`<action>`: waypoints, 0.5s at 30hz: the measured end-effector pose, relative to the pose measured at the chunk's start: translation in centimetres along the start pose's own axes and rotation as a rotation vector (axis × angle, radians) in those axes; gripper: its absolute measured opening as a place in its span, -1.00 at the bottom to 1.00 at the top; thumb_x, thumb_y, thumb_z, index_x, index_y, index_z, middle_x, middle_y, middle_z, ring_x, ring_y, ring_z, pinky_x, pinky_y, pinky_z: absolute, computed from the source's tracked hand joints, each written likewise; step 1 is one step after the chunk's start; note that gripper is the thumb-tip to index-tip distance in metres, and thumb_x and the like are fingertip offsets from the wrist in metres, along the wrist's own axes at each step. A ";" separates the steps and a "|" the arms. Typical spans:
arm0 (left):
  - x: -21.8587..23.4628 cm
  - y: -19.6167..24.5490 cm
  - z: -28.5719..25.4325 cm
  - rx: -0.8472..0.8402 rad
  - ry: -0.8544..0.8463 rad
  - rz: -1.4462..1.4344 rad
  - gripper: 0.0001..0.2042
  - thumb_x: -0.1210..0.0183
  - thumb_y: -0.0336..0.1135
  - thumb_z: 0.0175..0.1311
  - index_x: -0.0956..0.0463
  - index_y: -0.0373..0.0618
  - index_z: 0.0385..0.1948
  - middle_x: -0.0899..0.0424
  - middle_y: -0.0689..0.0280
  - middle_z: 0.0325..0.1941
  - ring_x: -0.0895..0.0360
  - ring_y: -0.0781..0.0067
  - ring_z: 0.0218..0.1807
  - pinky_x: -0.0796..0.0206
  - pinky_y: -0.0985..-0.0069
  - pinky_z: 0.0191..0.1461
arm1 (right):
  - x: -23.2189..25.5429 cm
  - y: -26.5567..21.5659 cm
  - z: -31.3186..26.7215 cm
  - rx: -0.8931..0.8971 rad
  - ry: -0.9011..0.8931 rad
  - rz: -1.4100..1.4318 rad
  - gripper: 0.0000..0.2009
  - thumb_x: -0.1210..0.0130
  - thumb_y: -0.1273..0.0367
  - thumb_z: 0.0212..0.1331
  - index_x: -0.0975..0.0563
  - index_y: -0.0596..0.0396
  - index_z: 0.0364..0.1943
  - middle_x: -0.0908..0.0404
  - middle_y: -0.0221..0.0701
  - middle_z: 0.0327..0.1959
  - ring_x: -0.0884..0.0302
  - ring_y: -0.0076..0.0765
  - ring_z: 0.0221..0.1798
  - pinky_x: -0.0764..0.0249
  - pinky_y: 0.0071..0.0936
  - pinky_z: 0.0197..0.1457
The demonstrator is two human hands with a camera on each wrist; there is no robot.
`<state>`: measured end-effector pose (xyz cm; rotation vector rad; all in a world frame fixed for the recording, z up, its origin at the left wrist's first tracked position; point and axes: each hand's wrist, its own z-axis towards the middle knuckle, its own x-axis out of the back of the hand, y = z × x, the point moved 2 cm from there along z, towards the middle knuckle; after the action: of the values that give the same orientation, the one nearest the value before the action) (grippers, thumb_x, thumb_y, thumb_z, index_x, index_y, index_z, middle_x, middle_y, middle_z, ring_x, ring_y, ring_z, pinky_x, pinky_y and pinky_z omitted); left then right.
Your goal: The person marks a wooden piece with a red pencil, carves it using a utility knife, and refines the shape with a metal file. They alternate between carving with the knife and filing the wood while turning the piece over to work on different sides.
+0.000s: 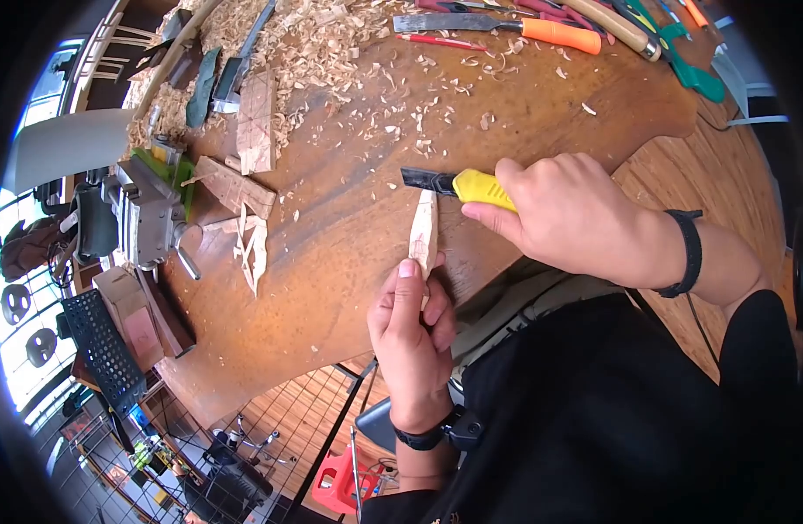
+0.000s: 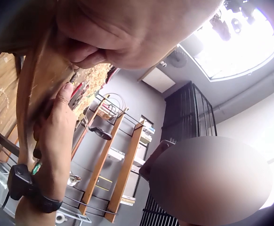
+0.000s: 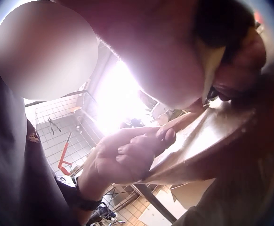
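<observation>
A pale, tapered wood piece [image 1: 424,229] stands with its narrow tip pointing away from the body. The left hand [image 1: 412,325] grips its lower end, thumb on top. The right hand [image 1: 576,214] holds a yellow-handled utility knife [image 1: 482,189], its dark blade lying just beyond the wood's tip; whether they touch I cannot tell. In the left wrist view, the right hand [image 2: 54,136] appears beyond the left hand [image 2: 123,33]. The right wrist view shows the left hand [image 3: 127,157] curled round the wood [image 3: 184,121], near the blurred right hand [image 3: 174,52].
Wood shavings [image 1: 323,65] cover the table's [image 1: 331,236] far part. An orange-handled chisel [image 1: 558,35], a red pencil [image 1: 441,41] and other tools lie at the far edge. A metal vise [image 1: 152,218] and wood blocks [image 1: 235,186] are on the left.
</observation>
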<state>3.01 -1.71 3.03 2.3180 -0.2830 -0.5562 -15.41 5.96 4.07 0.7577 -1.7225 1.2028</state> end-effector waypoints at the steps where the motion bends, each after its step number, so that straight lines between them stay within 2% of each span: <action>1: 0.1 0.0 0.0 0.001 0.001 -0.003 -0.68 0.03 -0.22 0.61 -0.54 -0.36 -0.09 -0.24 0.49 -0.63 -0.04 0.74 -0.72 0.17 0.67 -0.69 | 0.0 -0.1 0.0 -0.003 -0.002 0.012 -0.50 -0.08 0.00 0.42 -0.55 0.23 -0.42 -0.58 -0.10 -0.69 -0.68 0.10 -0.53 -0.62 -0.08 -0.44; 5: 0.3 0.1 0.4 -0.042 -0.041 -0.122 -0.66 0.08 -0.17 0.62 -0.52 -0.32 -0.12 -0.28 0.46 -0.62 -0.07 0.70 -0.72 0.11 0.67 -0.68 | 0.1 -0.2 0.5 0.040 0.073 0.156 -0.49 -0.08 -0.01 0.43 -0.54 0.23 -0.42 -0.57 -0.13 -0.71 -0.62 0.16 -0.58 -0.53 -0.05 -0.49; 7: 0.4 0.1 0.8 -0.060 -0.101 -0.192 -0.67 0.10 -0.15 0.63 -0.48 -0.27 -0.18 -0.29 0.43 -0.62 -0.09 0.67 -0.71 0.09 0.68 -0.67 | 0.5 -0.3 1.1 -0.088 0.043 0.575 -0.52 -0.11 -0.02 0.43 -0.51 0.19 -0.35 -0.57 -0.26 -0.63 -0.55 -0.10 -0.60 -0.34 -0.15 -0.50; 8: 0.5 0.3 0.9 -0.076 -0.094 -0.222 -0.67 0.10 -0.15 0.63 -0.48 -0.27 -0.18 -0.29 0.43 -0.62 -0.09 0.67 -0.71 0.09 0.68 -0.67 | 0.3 -0.5 1.5 -0.065 0.029 0.553 -0.52 -0.11 -0.02 0.43 -0.51 0.19 -0.35 -0.57 -0.26 -0.63 -0.55 -0.10 -0.60 -0.34 -0.15 -0.50; 10: 0.2 0.5 1.2 -0.048 -0.179 -0.198 -0.65 0.05 -0.11 0.62 -0.50 -0.26 -0.17 -0.35 0.41 -0.60 -0.14 0.68 -0.67 0.06 0.71 -0.63 | -0.6 -0.6 2.0 -0.014 0.126 0.917 -0.59 -0.15 0.03 0.43 -0.55 0.16 -0.23 -0.56 -0.47 -0.49 -0.45 -0.44 -0.55 -0.25 -0.32 -0.50; 11: -0.1 0.7 1.3 -0.064 -0.199 -0.172 -0.66 0.04 -0.10 0.61 -0.49 -0.25 -0.19 -0.36 0.40 -0.58 -0.15 0.69 -0.66 0.04 0.71 -0.61 | -0.9 -0.4 2.1 -0.092 0.023 1.008 -0.68 -0.23 0.15 0.39 -0.58 0.13 -0.07 -0.55 -0.59 -0.34 -0.37 -0.70 -0.47 -0.22 -0.52 -0.52; 12: -0.3 0.8 1.5 -0.084 -0.187 -0.202 -0.66 0.04 -0.10 0.61 -0.49 -0.25 -0.19 -0.36 0.40 -0.58 -0.15 0.69 -0.66 0.04 0.71 -0.61 | -1.0 -0.6 2.3 -0.068 0.001 0.988 -0.68 -0.23 0.15 0.39 -0.58 0.13 -0.07 -0.55 -0.59 -0.34 -0.37 -0.70 -0.47 -0.22 -0.52 -0.52; 14: -0.8 0.8 1.9 -0.085 -0.190 -0.132 -0.67 0.02 -0.10 0.60 -0.48 -0.24 -0.20 -0.35 0.41 -0.58 -0.14 0.71 -0.64 0.04 0.70 -0.61 | -1.3 -1.3 2.6 -0.022 0.076 1.292 -0.73 -0.24 0.27 0.38 -0.58 0.24 -0.12 -0.64 -0.45 -0.27 -0.54 -0.57 -0.22 -0.50 -0.48 -0.21; 15: -0.8 0.8 2.3 -0.113 -0.231 -0.092 -0.67 0.03 -0.10 0.62 -0.49 -0.22 -0.21 -0.39 0.42 -0.56 -0.17 0.72 -0.63 0.03 0.70 -0.60 | -2.0 -1.0 2.5 -0.041 0.059 1.406 -0.71 -0.27 0.39 0.32 -0.55 0.23 0.04 -0.65 -0.43 -0.10 -0.57 -0.57 -0.11 -0.53 -0.55 -0.08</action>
<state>1.26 -3.38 2.37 2.1674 -0.2473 -0.8663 -14.52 3.24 2.25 -0.7233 -2.2060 1.9775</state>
